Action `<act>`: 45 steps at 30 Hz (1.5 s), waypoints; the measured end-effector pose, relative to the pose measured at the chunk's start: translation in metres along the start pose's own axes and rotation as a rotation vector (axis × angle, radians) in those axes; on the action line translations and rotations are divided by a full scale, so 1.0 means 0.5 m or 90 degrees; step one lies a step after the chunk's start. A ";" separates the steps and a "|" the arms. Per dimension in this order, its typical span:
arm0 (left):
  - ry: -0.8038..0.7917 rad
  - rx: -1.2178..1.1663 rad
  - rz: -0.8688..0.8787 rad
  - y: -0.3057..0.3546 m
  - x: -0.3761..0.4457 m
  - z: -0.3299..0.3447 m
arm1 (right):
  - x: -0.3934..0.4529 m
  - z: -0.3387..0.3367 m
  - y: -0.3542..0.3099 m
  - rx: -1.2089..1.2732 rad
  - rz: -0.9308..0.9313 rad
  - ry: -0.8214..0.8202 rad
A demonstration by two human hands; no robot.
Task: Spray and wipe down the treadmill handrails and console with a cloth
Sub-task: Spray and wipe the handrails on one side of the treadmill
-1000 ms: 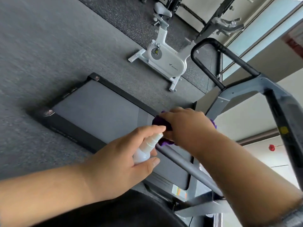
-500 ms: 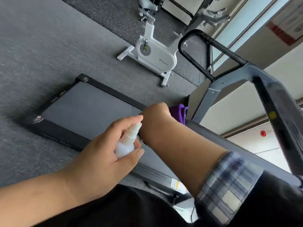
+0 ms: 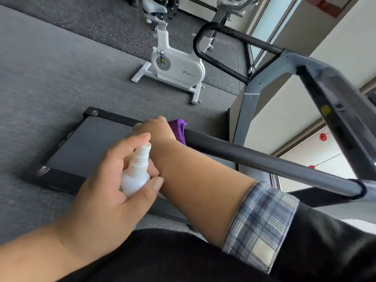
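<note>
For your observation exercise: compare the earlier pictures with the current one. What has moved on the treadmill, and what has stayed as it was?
The right hand has slid the purple cloth along the near handrail toward its free end, away from the person, exposing more rail. The left hand still holds the spray bottle, finger on the nozzle, beside the right forearm.

There is one treadmill [image 3: 85,147] on the floor. It has two handrails [image 3: 264,159]: one near and one on the far side [image 3: 234,35]. Above the treadmill are two hands, the left hand [image 3: 114,180] and the right hand [image 3: 154,129]. There is one spray bottle [image 3: 136,176] and one purple cloth [image 3: 179,129]. Behind the treadmill stands one white exercise bike [image 3: 177,66].
</note>
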State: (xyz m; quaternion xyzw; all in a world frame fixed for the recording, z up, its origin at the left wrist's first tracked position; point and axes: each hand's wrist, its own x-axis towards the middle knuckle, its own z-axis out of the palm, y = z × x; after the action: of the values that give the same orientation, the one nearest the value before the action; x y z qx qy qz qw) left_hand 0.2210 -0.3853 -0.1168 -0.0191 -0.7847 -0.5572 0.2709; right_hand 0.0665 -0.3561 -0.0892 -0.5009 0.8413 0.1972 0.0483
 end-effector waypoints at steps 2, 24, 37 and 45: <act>0.011 0.014 -0.012 0.012 -0.003 0.016 | -0.040 -0.021 0.029 0.049 0.032 0.035; -0.107 0.038 -0.013 0.115 -0.012 0.270 | -0.359 0.119 0.278 0.293 0.180 0.125; -0.187 0.086 0.036 0.146 0.020 0.371 | -0.634 0.222 0.457 0.377 0.321 0.074; -0.187 0.079 0.027 0.145 0.016 0.397 | -0.656 0.236 0.474 0.307 0.314 0.060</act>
State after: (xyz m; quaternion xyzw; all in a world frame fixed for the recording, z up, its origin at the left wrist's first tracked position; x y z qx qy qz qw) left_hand 0.1583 -0.1845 -0.0967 -0.1001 -0.8482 -0.4931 0.1651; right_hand 0.0103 0.0586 -0.0389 -0.2654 0.9607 -0.0247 0.0772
